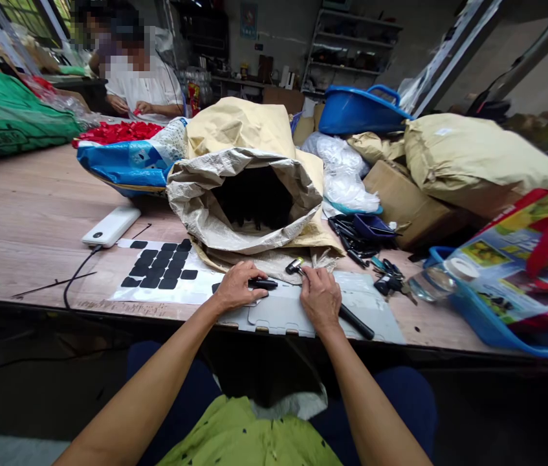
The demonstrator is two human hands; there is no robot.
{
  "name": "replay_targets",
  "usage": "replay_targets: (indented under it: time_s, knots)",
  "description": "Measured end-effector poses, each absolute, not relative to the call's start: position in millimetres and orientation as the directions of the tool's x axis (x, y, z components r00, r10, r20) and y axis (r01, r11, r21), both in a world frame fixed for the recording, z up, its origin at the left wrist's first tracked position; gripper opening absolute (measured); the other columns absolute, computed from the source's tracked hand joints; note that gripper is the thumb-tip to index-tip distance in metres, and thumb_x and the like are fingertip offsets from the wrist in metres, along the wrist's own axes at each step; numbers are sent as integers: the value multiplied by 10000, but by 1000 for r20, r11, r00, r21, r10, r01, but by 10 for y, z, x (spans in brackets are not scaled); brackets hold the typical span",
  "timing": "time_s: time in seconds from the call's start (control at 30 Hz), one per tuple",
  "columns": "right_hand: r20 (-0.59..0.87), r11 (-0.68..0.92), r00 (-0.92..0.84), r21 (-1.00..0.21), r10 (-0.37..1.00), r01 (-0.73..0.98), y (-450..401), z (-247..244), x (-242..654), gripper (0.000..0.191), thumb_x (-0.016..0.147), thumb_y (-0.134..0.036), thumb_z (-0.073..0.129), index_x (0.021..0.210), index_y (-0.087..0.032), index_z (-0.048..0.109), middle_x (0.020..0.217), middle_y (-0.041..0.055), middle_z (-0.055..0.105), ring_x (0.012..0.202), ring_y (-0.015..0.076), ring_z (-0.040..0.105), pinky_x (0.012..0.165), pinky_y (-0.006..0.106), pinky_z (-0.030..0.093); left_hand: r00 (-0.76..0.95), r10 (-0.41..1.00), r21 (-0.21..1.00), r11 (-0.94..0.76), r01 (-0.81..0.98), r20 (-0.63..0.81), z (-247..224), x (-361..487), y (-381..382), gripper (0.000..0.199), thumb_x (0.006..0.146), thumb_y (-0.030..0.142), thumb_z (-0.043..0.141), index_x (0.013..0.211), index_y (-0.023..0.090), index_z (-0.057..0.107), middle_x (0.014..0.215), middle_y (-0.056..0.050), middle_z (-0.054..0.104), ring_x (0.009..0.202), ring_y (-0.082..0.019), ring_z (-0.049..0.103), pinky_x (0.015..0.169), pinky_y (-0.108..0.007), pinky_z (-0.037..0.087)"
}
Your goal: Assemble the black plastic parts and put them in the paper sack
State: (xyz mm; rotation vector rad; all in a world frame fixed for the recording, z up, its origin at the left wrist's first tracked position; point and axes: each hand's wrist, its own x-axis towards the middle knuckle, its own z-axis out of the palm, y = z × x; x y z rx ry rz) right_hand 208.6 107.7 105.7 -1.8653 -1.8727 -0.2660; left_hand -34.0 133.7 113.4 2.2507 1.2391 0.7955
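My left hand [241,286] is closed on a small black cylindrical piece [264,284] over the left part of a grey board [278,314]. My right hand [321,298] grips a small hammer [357,322]; its head points up and left, and the black handle end sticks out below the palm. Just behind both hands, an open paper sack [184,194] lies on its side, dark pieces inside its mouth. Left of my left hand is a white sheet [196,289] with several black rounded patches [160,259].
A white power bank [111,226] with a cable lies left. Keys [393,278], a clear bottle [431,283] and a blue basket [484,327] stand right. Black parts [351,236] lie behind. A person [142,84] sits across the table, near a bag of red pieces [121,133].
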Motion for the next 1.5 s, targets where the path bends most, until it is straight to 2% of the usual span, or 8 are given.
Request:
replay_targets:
  time_s: [0.5,0.67,0.8,0.9,1.2,1.33,1.43,1.5]
  knots:
    - [402,44,42,-201,915,979,1069,1100,2085,275,961,-231,543,1205,-251,671,1026,61,626,958,210,491,759,318,295,546,783,692,-571,442,297,1380,-316,1163,149,838,173,659,976,218,695,957,-38,704,931,-217,592,885,-347,438]
    - [399,42,41,-197,916,979,1065,1108,2082,300,959,-223,544,1234,-246,664,1040,63,630,976,215,493,767,314,297,785,600,799,-543,258,154,1545,-115,556,280,773,74,608,980,248,681,973,-16,706,928,-196,622,874,-301,461]
    - [400,42,42,-199,916,979,1067,1106,2080,300,955,-224,548,1233,-237,663,1033,69,628,977,218,487,770,308,298,904,371,854,-378,358,-215,869,54,210,316,720,213,745,1024,285,693,833,27,676,749,-174,601,689,-271,456]
    - [402,44,42,-201,915,979,1068,1106,2080,298,949,-222,555,1226,-237,663,1032,71,627,978,220,487,768,309,299,749,435,779,-152,608,-500,56,114,199,345,717,288,755,1054,272,681,858,17,673,767,-197,614,687,-291,482]
    - [410,46,30,-174,911,984,1073,1105,2085,285,961,-222,556,1227,-249,652,1031,62,618,968,211,499,764,305,306,522,697,697,-44,715,-492,-767,159,392,451,895,270,548,1345,267,576,1432,-112,571,1368,-331,488,1143,-516,384]
    - [422,47,32,-176,906,983,1073,1095,2084,280,954,-215,563,1218,-251,652,1027,58,617,964,209,501,760,311,302,591,551,652,-107,751,-590,-460,167,314,367,793,337,698,1155,277,708,1141,-78,721,1126,-360,657,971,-518,515]
    - [421,41,33,-166,906,985,1070,1096,2074,285,954,-208,558,1222,-250,646,1032,56,618,960,209,499,762,314,300,782,153,739,-258,622,-605,271,52,377,334,695,448,819,977,277,763,895,-23,747,914,-312,706,838,-446,564]
    - [419,39,30,-155,908,987,1068,1101,2065,286,958,-203,546,1225,-244,643,1029,59,618,955,212,498,761,317,297,891,-54,888,-134,440,-450,938,-83,574,385,780,488,770,1099,274,752,947,-22,761,904,-260,711,841,-390,567]
